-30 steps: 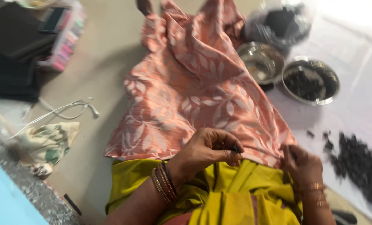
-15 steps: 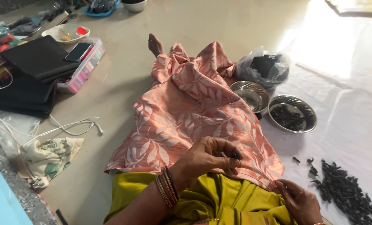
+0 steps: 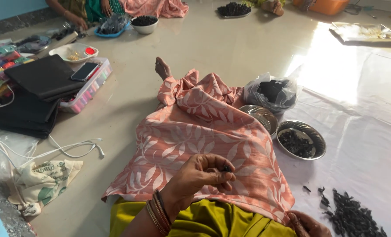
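The right hand (image 3: 307, 224) is cut off by the lower edge of the view, so only its upper part shows, and I cannot tell if its fingers are closed or loose. The left hand (image 3: 203, 175), with bangles on the wrist, is raised over the peach cloth with white leaf pattern (image 3: 204, 136) that covers the lap. Its fingers are curled together and pinch a small dark piece (image 3: 225, 168) at the tips; this piece is too small to make out well.

Just beside the right hand, a heap of dark dried pieces (image 3: 351, 217) lies on the white sheet (image 3: 371, 114), and the heap runs out of the picture at the bottom. Farther along the sheet stands a round steel bowl with dark pieces inside (image 3: 301, 139), touching an empty steel bowl (image 3: 259, 116), and behind them a clear plastic bag with dark contents (image 3: 271, 93). A bare foot (image 3: 162, 69) comes out from under the cloth.

To the left, the grey floor (image 3: 129, 92) has open room between the cloth and a stack of black folded things (image 3: 37, 87). White cables (image 3: 64, 151) and a printed cloth bag (image 3: 46, 177) lie near the left edge.
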